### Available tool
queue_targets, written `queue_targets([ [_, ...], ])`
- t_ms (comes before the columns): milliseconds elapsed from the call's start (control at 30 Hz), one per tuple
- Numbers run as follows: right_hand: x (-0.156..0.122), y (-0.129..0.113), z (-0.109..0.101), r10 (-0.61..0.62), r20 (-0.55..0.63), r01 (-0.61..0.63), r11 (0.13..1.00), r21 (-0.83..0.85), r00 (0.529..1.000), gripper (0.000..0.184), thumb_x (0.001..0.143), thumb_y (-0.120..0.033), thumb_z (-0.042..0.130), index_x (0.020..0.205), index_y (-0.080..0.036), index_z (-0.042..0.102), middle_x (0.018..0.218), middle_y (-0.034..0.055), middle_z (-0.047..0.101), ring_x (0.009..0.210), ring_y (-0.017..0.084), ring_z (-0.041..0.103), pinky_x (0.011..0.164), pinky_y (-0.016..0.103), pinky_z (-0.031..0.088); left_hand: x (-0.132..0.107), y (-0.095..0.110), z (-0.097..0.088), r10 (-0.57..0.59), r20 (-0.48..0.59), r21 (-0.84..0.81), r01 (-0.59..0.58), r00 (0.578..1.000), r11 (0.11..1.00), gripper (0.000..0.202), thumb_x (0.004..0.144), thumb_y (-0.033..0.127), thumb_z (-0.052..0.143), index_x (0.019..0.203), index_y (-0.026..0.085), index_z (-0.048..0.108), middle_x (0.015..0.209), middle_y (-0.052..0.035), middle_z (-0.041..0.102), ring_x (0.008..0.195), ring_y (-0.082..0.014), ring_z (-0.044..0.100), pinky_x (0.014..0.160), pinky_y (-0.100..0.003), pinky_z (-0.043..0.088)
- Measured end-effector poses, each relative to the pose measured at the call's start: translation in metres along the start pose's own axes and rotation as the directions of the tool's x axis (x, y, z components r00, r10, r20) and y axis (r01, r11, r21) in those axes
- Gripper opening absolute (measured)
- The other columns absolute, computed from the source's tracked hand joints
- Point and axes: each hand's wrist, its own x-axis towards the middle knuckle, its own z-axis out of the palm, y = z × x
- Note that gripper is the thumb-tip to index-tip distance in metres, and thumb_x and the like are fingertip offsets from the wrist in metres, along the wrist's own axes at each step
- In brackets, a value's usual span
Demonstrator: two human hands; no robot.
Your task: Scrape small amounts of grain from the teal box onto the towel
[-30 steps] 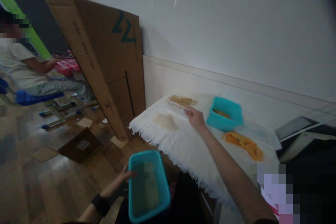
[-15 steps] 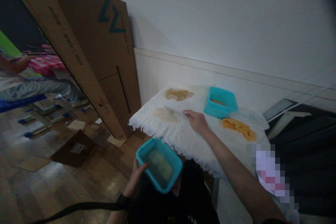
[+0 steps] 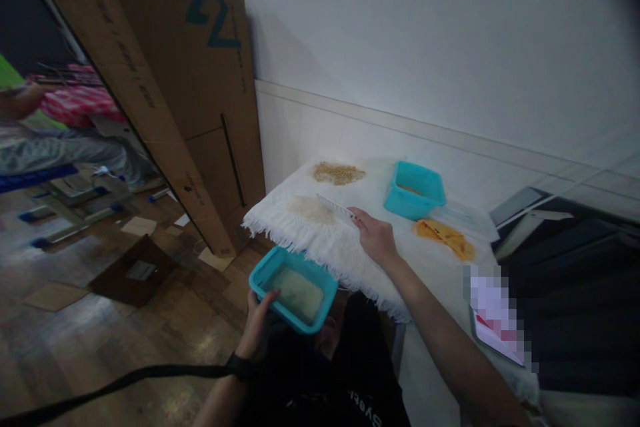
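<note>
Left hand [image 3: 260, 323] grips a part-filled tub [image 3: 294, 288], right hand [image 3: 376, 240] pinches a scraper [image 3: 336, 207] beside the pile [image 3: 311, 209], not yet swept.

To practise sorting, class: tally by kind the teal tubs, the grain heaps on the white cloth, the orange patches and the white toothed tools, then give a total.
Teal tubs: 2 (held tub, table tub)
Grain heaps on the cloth: 2 (brown heap, pale heap)
Orange patch: 1
White toothed tool: 1
Total: 6
</note>
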Motion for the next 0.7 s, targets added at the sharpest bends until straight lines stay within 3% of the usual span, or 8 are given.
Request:
queue_targets([
  [100, -0.004, -0.002, -0.005, 0.015, -0.029, -0.014, 1.0, 0.012, 0.999, 0.037, 0.103, -0.02, 0.051, 0.133, -0.027, 0.072, 0.11, 0.0039, 0.084, 0.088, 0.021, 0.08, 0.079, 0.028, 0.06, -0.003, 0.008, 0.0, -0.009, -0.002, 0.023, 0.009, 1.0, 1.0, 0.061, 0.081, 0.049, 0.079, 0.131, 0.035, 0.046, 0.127, -0.0105, 0.063, 0.102, -0.0334, 0.073, 0.078, -0.053, 0.063],
  [300, -0.001, 0.014, -0.015, 0.17, -0.149, -0.163, 0.985, 0.054, 0.974, 0.04, 0.104, -0.024, 0.05, 0.139, -0.024, 0.068, 0.117, 0.0068, 0.082, 0.094, 0.024, 0.08, 0.085, 0.033, 0.061, -0.012, 0.021, 0.004, 0.036, 0.017, 0.041, -0.037, 0.999, 0.998, 0.068, 0.078, 0.049, 0.082, 0.134, 0.034, 0.048, 0.131, -0.0125, 0.064, 0.105, -0.0347, 0.072, 0.079, -0.051, 0.063],
  [433, -0.008, 0.012, -0.017, 0.113, -0.079, -0.108, 0.992, 0.057, 0.991, 0.04, 0.102, -0.021, 0.051, 0.134, -0.027, 0.072, 0.117, 0.0039, 0.083, 0.094, 0.023, 0.081, 0.085, 0.033, 0.062, -0.015, 0.025, 0.004, 0.04, 0.03, 0.059, -0.041, 0.999, 0.997, 0.073, 0.08, 0.051, 0.082, 0.14, 0.034, 0.043, 0.135, -0.0144, 0.063, 0.099, -0.0331, 0.074, 0.076, -0.049, 0.063],
  [700, -0.037, -0.015, -0.019, -0.029, 0.0, 0.029, 0.998, 0.051, 1.0, 0.044, 0.1, -0.013, 0.05, 0.135, -0.028, 0.073, 0.121, 0.0023, 0.081, 0.096, 0.02, 0.081, 0.086, 0.028, 0.062, -0.007, 0.022, 0.004, -0.02, 0.016, 0.066, 0.019, 1.0, 0.998, 0.082, 0.075, 0.052, 0.086, 0.142, 0.037, 0.043, 0.134, -0.0133, 0.065, 0.095, -0.0296, 0.075, 0.079, -0.05, 0.063],
])
